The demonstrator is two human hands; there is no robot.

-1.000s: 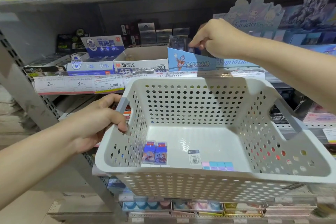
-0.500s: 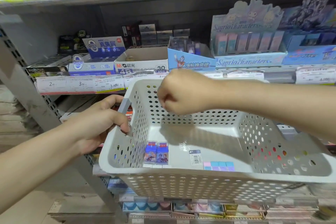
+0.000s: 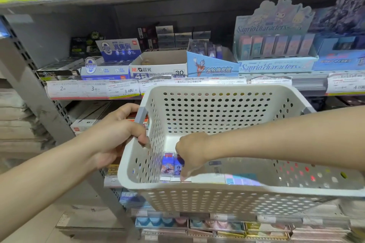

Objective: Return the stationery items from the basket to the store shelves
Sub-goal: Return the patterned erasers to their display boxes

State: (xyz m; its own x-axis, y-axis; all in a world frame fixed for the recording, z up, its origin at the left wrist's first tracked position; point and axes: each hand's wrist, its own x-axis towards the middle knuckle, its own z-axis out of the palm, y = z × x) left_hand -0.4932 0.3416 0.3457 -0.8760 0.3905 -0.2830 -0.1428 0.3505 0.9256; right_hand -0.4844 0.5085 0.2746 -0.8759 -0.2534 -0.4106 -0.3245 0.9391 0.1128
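Note:
My left hand (image 3: pixel 118 134) grips the grey left handle of a white perforated basket (image 3: pixel 217 89), holding it up before the shelves. Two blue-wrapped erasers (image 3: pixel 167 164) lie side by side near the basket's front left corner. My right hand (image 3: pixel 193 152) is down inside the basket, with fingers and thumb pinched around the right-hand blue eraser (image 3: pixel 179 163), which still rests on the floor. A pastel striped eraser pack (image 3: pixel 241 180) lies further right by the front wall. The matching blue display box (image 3: pixel 212 67) with similar erasers stands on the shelf behind.
On the shelf, left of the blue box, is an M&G eraser carton (image 3: pixel 158 70); to its right is a Sanrio display box (image 3: pixel 276 65). Price labels (image 3: pixel 92 89) line the shelf edge. A grey slotted upright (image 3: pixel 39 104) slants down on the left. More stock fills the lower shelves.
My right hand left the blue display box on the shelf, came down over the basket's rim and now reaches its floor at the blue erasers. The basket and left hand barely moved.

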